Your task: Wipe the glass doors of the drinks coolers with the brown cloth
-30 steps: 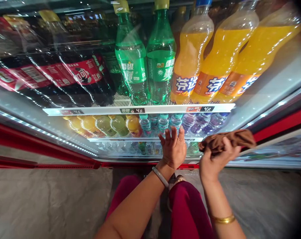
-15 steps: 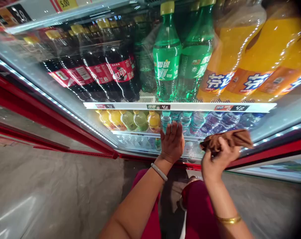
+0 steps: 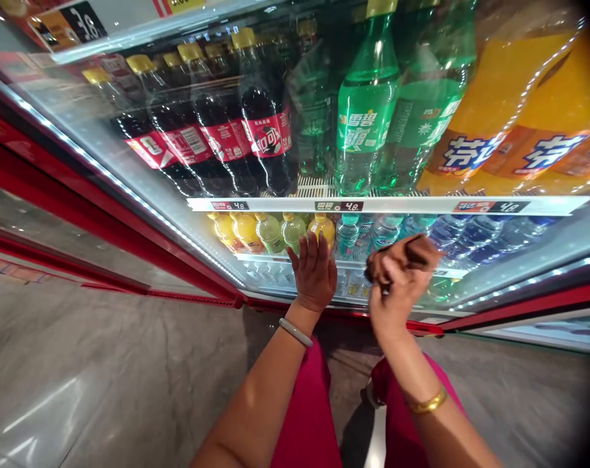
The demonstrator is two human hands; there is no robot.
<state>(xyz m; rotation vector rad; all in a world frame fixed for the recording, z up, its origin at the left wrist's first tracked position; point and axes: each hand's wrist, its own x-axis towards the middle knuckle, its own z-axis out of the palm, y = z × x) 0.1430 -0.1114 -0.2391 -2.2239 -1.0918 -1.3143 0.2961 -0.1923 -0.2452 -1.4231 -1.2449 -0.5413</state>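
Note:
My left hand (image 3: 314,273) is spread with its palm down, in front of the lower shelf edge and beside a yellow bottle (image 3: 322,225); whether it touches the shelf cannot be told. A crumpled brown cloth (image 3: 416,253) is gripped in my right hand (image 3: 395,286), to the right of the left one. Both hands are below the white front edge of the middle shelf (image 3: 407,205), which carries price tags. Behind them stand small bottles of yellow, green and blue drinks.
Above, the shelf holds dark cola bottles (image 3: 268,130), green bottles (image 3: 366,123) and large orange bottles (image 3: 548,143). A red-framed door (image 3: 129,240) slants along the left. Grey floor (image 3: 129,377) lies below.
The view has shifted, so the shelves sit further right. My right hand with the cloth has moved left, nearer my left hand, which has also gone left along the lower shelf.

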